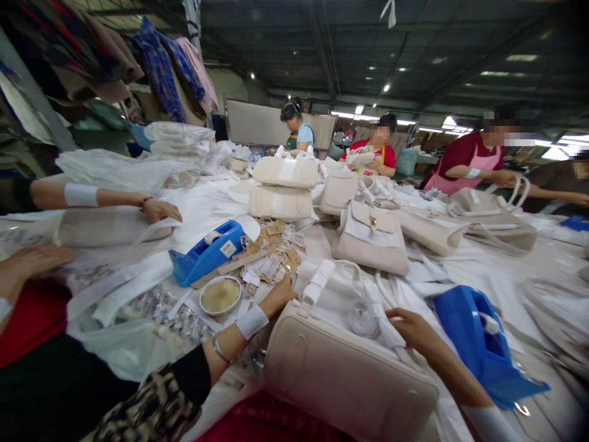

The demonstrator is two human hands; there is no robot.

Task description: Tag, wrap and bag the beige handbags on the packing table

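Observation:
A beige handbag [340,362] lies tilted in front of me, its handles wrapped in white material and a clear roll of wrap [363,318] resting on its top. My left hand [278,296] is closed at the bag's upper left corner, fingertips partly hidden behind it. At the other end, my right hand [411,331] grips the white-wrapped handle base [389,328], its thumb mostly out of sight. Left of the bag are a round tub of yellowish paste [221,296] and a heap of tags with strings [276,258].
Blue tape dispensers [207,252] [478,344] stand on both sides. More beige bags [370,236] crowd the table's middle. At left, a co-worker's hands [161,210] rest by a plastic-wrapped bag [110,227]. Other people [469,159] work across the table.

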